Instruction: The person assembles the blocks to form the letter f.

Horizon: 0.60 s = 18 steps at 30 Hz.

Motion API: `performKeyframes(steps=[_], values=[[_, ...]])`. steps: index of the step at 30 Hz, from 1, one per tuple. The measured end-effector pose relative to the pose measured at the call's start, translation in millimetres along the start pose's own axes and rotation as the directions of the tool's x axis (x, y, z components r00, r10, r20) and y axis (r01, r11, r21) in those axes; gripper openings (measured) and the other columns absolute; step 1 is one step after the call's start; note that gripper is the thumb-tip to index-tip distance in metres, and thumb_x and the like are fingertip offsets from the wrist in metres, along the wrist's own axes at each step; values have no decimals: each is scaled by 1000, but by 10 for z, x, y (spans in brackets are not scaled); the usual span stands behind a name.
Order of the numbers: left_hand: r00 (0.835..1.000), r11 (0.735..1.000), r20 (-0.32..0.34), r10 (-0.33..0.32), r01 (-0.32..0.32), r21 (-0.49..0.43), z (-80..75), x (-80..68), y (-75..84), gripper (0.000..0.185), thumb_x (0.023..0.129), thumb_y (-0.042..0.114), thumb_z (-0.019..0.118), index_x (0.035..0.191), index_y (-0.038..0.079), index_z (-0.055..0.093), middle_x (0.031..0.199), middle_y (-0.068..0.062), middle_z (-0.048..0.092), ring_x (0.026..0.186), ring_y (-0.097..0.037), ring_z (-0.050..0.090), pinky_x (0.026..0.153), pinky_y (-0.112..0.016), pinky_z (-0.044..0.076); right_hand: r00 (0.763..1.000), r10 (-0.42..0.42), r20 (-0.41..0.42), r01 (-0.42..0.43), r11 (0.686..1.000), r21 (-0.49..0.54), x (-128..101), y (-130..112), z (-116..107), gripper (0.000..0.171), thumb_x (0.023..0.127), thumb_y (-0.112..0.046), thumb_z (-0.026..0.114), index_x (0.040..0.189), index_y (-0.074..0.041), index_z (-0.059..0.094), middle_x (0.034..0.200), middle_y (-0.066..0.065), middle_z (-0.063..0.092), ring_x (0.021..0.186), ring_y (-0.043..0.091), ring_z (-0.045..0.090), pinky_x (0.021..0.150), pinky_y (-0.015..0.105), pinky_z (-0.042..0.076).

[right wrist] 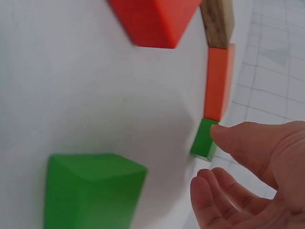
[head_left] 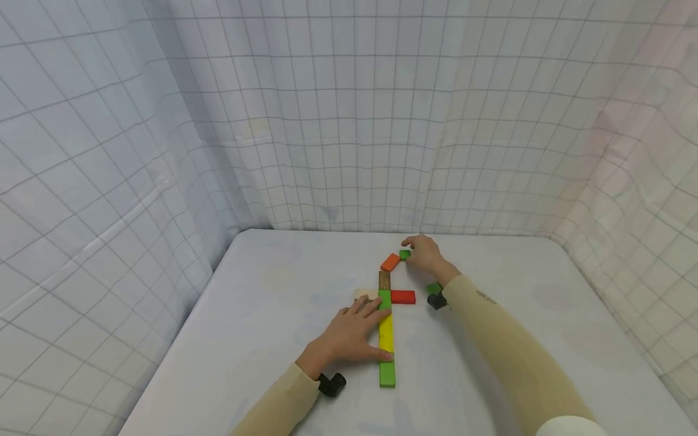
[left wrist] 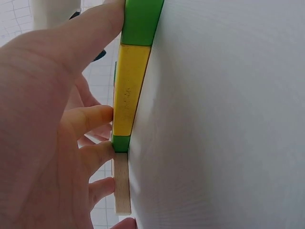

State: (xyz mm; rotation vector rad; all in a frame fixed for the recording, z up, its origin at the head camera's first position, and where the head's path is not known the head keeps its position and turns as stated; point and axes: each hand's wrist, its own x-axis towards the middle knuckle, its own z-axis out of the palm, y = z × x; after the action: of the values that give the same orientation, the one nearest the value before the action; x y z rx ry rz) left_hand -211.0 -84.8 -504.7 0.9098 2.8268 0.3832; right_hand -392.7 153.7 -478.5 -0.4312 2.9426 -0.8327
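Over on the left, the left hand (head_left: 349,333) lies flat on the counter (head_left: 262,339), fingers straight and spread, pressed sideways against the long line of blocks rather than wrapped round any of them. The thumb tip sits against the near green block (head_left: 387,374), and the other fingers (left wrist: 93,117) meet the yellow block (head_left: 386,333) and the next green block (head_left: 385,299). A pale wooden block (head_left: 364,294) lies just beyond the fingertips. That line runs straight away from the person, on through a brown block (head_left: 384,280), then bends right at the orange block (head_left: 390,262).

A red block (head_left: 403,297) lies crosswise just right of the line.

Farther right and farther back, the right hand (head_left: 426,254) hovers low at the far tip of the chain. Its fingers are loosely bent and grip nothing; the thumb tip (right wrist: 224,136) touches the small green block (head_left: 405,255), which sits just past the orange one, directly left of the fingers. Another green block (head_left: 434,288) rests loose under that wrist. The right hand is plainly the nearer one to the end piece.
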Motion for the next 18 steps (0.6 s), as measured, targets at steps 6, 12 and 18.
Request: performKeyframes(steps=[6,12,18], values=[[1000,1000,-3,1,-1,1,18,20,-18,97,80,84,55,159,32,32,167,2,18,153,-30,12,110,-60,31,1000,-17,3,17,1000,14,-74,-59,-113,53,83,-5,76,135,-6,64,126,22,62,111,36,58,89,47,51],[1000,1000,5,-6,6,-2,0,17,-3,98,79,84,55,159,32,33,167,3,18,153,-29,12,110,-61,30,1000,-30,-1,30,999,43,-184,-133,-188,53,85,-8,77,136,-6,63,129,23,61,110,35,58,89,46,52],[1000,1000,3,-2,2,-6,6,22,-4,98,79,85,55,159,32,32,167,2,18,153,-29,11,110,-61,30,999,-29,-17,30,998,60,-302,-171,-251,52,86,-9,78,135,-8,63,131,23,60,109,34,59,88,45,53]])
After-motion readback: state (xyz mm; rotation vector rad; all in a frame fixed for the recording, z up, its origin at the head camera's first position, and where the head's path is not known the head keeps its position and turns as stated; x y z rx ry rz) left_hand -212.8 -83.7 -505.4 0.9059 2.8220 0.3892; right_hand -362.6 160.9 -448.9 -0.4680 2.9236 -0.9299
